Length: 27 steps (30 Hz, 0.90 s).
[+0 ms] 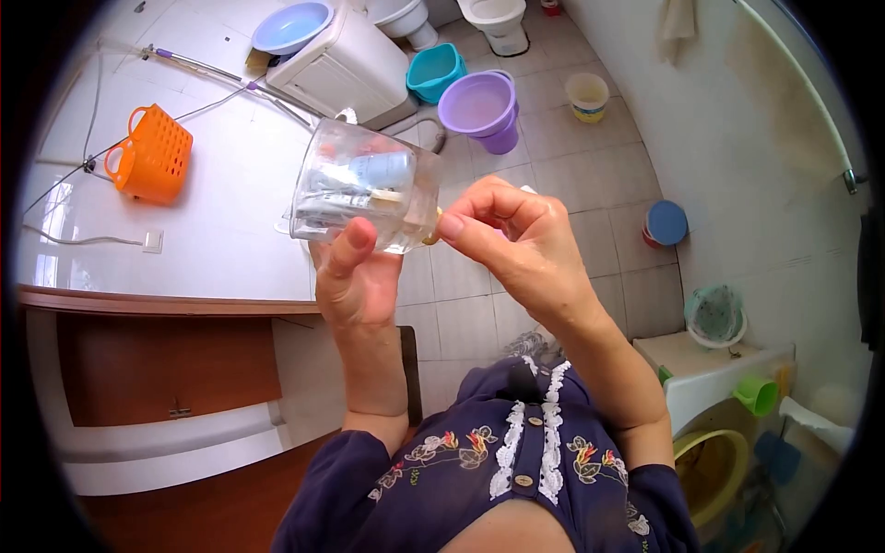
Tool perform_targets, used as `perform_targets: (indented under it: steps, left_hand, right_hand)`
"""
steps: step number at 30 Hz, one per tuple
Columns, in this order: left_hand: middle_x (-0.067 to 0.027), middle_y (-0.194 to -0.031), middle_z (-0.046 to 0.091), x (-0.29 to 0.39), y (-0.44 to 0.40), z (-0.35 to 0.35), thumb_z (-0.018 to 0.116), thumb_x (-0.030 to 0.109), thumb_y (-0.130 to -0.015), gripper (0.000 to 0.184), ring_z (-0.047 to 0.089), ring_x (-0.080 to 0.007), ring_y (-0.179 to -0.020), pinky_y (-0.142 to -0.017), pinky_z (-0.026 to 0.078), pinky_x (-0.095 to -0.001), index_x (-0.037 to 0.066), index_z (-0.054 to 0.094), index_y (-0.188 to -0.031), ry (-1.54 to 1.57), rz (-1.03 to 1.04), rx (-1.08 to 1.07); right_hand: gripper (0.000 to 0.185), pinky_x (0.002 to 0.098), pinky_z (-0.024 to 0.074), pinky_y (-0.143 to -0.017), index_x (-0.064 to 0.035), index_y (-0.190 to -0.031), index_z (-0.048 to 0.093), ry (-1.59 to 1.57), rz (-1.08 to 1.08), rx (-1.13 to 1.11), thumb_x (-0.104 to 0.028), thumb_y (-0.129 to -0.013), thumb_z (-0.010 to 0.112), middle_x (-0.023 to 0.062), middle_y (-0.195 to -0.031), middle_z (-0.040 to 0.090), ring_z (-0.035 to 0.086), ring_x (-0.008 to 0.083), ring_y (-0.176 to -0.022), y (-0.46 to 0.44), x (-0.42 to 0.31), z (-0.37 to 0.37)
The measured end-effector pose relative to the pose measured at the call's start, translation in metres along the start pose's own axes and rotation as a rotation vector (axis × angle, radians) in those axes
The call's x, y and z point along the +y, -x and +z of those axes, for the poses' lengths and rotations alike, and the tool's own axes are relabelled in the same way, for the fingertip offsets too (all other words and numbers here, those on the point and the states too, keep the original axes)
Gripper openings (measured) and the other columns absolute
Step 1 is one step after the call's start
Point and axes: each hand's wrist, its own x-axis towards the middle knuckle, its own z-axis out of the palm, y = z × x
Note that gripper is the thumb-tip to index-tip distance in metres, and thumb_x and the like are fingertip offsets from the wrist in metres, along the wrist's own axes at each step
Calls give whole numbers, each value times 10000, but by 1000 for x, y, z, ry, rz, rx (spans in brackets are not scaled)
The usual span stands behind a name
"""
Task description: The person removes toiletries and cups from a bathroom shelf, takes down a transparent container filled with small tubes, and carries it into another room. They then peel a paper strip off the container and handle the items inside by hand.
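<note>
Transparent cylindrical container (369,189), tilted in mid-air, sits in the half-curled left hand (357,276); the right hand (525,240), nearly closed, pinches a small yellowish piece (431,237) at its end. Working that piece (seemingly the current step) next calls for steady support.

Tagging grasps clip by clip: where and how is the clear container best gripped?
The clear container is probably best held around its broad side wall, coming from the wearer's side, as the left hand does: the body is wide and tilted, and the right hand's fingertips are already busy at one end.
</note>
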Motion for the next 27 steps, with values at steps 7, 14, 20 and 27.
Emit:
perform_targets:
  steps: [7, 14, 20, 27]
  left_hand:
    - [-131, -1250, 405, -2, 1, 6, 748, 179, -626, 823, 378, -336, -1180, -1017, 282, -513, 79, 281, -1297, 10, -21, -20]
    - [-136, -1255, 401, -5, -2, 8, 743, 212, -638, 820, 382, -345, -1176, -1010, 293, -506, 75, 277, -1299, -4, -25, -74]
    - [-135, -1268, 388, -7, 1, 11, 742, 212, -642, 822, 377, -351, -1178, -1015, 281, -508, 70, 272, -1301, -5, -29, -45]
    - [-112, -1214, 428, -7, 5, 12, 747, 189, -617, 804, 412, -290, -1145, -963, 346, -461, 91, 303, -1280, 15, -29, -33]
  right_hand:
    - [221, 221, 405, -682, 6, -822, 614, -140, 12, 102, -208, -776, 645, 26, -743, 567, 507, 82, -713, 5, 6, -4]
    - [220, 217, 402, -699, -12, -841, 605, -91, -95, 109, -226, -798, 632, 4, -759, 581, 504, 73, -717, 6, 6, -8]
    - [205, 201, 417, -633, 5, -817, 608, -195, -23, 90, -194, -783, 649, 17, -750, 590, 509, 58, -702, 9, 1, -11]
    - [177, 193, 425, -641, 16, -846, 612, -204, 83, -6, -151, -790, 632, 17, -768, 597, 514, 55, -715, 14, 4, -12]
